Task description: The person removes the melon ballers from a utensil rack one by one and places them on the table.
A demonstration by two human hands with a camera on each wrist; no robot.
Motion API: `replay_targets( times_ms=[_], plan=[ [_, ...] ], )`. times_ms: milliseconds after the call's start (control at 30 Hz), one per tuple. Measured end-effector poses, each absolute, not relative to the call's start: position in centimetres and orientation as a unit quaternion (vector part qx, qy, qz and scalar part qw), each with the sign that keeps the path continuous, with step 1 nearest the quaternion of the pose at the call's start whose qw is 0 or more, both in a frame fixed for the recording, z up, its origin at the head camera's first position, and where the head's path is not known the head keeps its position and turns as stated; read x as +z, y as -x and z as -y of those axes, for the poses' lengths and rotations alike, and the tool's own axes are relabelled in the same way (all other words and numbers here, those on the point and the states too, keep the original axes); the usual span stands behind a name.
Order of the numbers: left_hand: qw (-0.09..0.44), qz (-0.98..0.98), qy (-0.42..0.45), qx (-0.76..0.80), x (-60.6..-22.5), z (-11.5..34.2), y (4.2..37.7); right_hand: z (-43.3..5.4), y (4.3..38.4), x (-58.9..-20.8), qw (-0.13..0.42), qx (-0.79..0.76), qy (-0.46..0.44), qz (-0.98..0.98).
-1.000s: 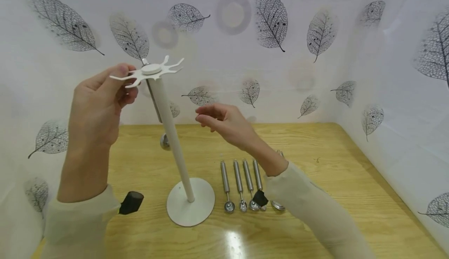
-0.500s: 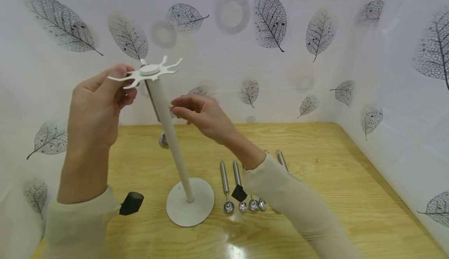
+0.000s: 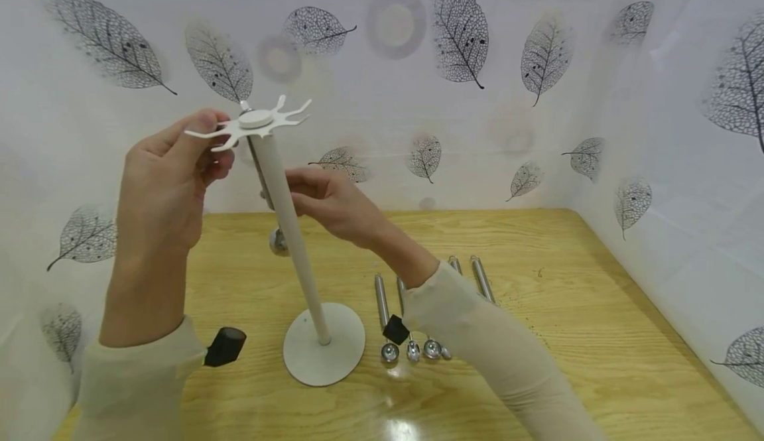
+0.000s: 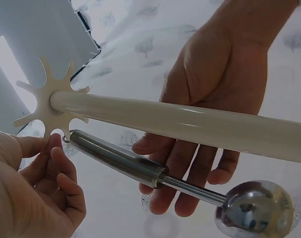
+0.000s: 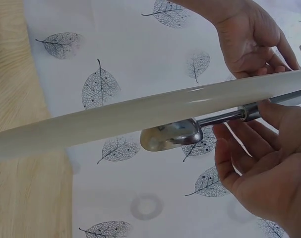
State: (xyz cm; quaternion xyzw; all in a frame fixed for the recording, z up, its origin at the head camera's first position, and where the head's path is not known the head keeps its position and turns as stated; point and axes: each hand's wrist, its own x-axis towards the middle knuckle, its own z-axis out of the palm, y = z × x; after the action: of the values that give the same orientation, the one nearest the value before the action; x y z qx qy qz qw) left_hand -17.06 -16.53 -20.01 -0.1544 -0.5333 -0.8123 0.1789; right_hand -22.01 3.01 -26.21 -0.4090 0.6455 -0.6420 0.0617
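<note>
A cream utensil stand point(image 3: 294, 239) rises from a round base, topped by a ring of hooks. My left hand point(image 3: 164, 176) pinches one hook arm point(image 4: 45, 130) of the stand between thumb and fingertips. A steel ice cream scoop point(image 4: 259, 208) hangs from a hook beside these fingertips, bowl downward, its loop at the hook. My right hand point(image 3: 340, 205) is behind the pole, at the scoop's handle point(image 4: 118, 157). In the right wrist view the thumb overlaps the handle while the fingers are loosely bent; no firm grip shows. The pole hides part of this hand in the head view.
Several steel utensils with tube handles lie side by side on the wooden table point(image 3: 239, 295), including a small scoop point(image 3: 390, 351); the right forearm covers part of them. The stand's base point(image 3: 316, 368) sits left of them. A leaf-print curtain point(image 3: 370, 116) encloses the back and sides.
My right hand has moved left, from beside the pole to behind it, reaching the scoop's handle. My left hand stays at the hook arm, and the stand has not visibly moved.
</note>
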Motion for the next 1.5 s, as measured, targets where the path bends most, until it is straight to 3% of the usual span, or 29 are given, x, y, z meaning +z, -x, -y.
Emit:
replay_targets(
  times_ms=[333, 767, 1500],
  plan=[
    [0.178, 0.536, 0.153, -0.811, -20.1, 16.4, 17.1, -3.2, 22.2, -26.6, 0.06, -0.639, 0.393, -0.659],
    [0.179, 0.528, 0.154, -0.815, -20.1, 16.3, 17.0, -3.5, 22.4, -25.6, -0.005, -0.664, 0.33, -0.67],
    [0.178, 0.522, 0.146, -0.821, -20.1, 16.4, 17.0, -11.5, 21.4, -27.1, -0.033, -0.684, 0.265, -0.679]
  ],
)
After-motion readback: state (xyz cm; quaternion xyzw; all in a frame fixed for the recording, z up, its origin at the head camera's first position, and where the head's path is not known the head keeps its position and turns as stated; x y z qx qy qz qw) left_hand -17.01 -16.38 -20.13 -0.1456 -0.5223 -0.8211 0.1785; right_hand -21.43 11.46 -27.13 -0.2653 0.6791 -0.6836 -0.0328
